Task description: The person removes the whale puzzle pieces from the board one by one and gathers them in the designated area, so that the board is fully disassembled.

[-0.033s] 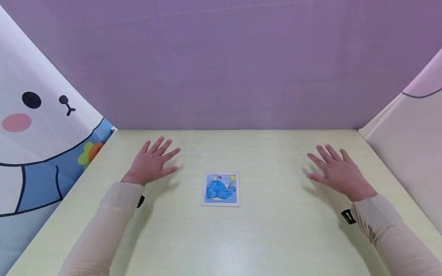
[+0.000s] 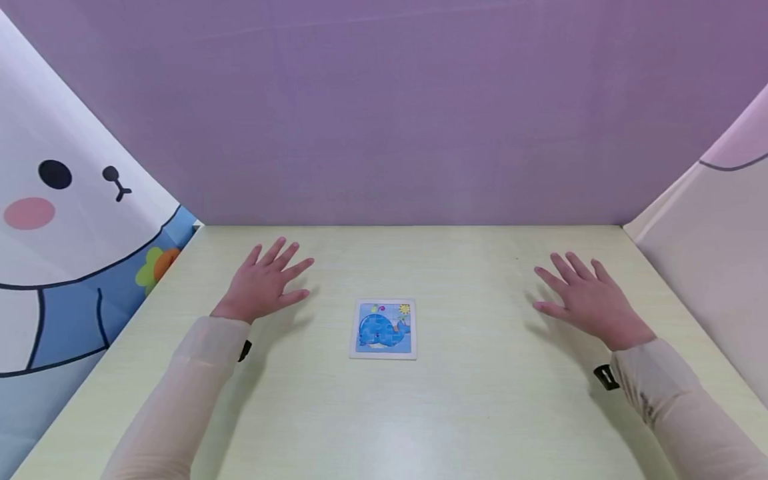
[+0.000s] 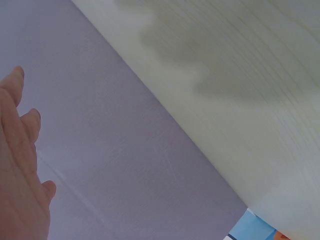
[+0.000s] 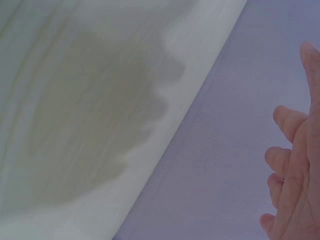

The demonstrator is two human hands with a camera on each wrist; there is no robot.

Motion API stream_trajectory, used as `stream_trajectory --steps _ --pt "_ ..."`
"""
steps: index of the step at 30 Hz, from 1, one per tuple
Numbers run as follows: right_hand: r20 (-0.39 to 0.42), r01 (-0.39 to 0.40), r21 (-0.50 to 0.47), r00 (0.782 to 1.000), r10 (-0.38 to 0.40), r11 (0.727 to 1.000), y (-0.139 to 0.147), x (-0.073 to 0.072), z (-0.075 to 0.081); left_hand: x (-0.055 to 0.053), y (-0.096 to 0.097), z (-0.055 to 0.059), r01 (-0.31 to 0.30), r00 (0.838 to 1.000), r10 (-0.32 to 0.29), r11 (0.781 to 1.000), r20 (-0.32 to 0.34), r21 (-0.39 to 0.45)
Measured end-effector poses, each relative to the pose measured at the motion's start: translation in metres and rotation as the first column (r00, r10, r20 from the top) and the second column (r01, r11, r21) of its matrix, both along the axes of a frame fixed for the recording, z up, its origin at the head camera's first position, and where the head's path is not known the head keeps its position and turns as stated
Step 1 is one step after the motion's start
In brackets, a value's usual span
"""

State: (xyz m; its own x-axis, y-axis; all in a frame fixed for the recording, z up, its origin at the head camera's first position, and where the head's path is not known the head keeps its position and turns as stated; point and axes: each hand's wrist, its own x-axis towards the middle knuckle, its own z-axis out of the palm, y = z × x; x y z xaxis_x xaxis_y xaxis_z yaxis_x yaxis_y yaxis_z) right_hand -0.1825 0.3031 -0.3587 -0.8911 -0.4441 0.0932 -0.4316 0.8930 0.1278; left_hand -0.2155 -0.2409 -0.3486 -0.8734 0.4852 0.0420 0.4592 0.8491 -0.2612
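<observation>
A small square jigsaw puzzle (image 2: 384,329) with a blue whale, a sun and a white frame lies flat near the middle of the table. To its left, my left hand (image 2: 262,280) hovers over the table with fingers spread and holds nothing. My right hand (image 2: 591,300) is spread in the same way, farther off to the puzzle's right, also holding nothing. In the left wrist view part of the left hand (image 3: 20,165) shows at the left edge. The right wrist view has the right hand (image 4: 295,170) at its right edge, with the hand's shadow on the table.
The pale wooden table (image 2: 468,413) ends at a purple backdrop (image 2: 408,120). A cloth panel (image 2: 66,247) with a cartoon animal face stands along the left side, and a whitish panel (image 2: 714,247) along the right. A black strap piece (image 2: 606,377) sits at the right wrist.
</observation>
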Motion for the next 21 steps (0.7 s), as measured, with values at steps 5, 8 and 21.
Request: stream_trajectory --steps 5,8,21 --pt "0.028 -0.007 -0.016 1.0 0.007 1.0 -0.004 0.0 0.001 0.003 -0.001 -0.001 -0.001 1.0 0.001 1.0 0.005 0.001" --pt "0.06 -0.017 -0.06 0.998 0.021 0.998 -0.007 0.0 0.002 0.004 0.0 -0.001 0.006 1.0 -0.006 1.0 0.016 0.009" --pt "0.202 0.0 -0.398 0.975 0.088 0.917 -0.023 0.002 -0.007 0.009 0.013 -0.003 0.072 0.994 -0.08 0.993 0.081 0.095"
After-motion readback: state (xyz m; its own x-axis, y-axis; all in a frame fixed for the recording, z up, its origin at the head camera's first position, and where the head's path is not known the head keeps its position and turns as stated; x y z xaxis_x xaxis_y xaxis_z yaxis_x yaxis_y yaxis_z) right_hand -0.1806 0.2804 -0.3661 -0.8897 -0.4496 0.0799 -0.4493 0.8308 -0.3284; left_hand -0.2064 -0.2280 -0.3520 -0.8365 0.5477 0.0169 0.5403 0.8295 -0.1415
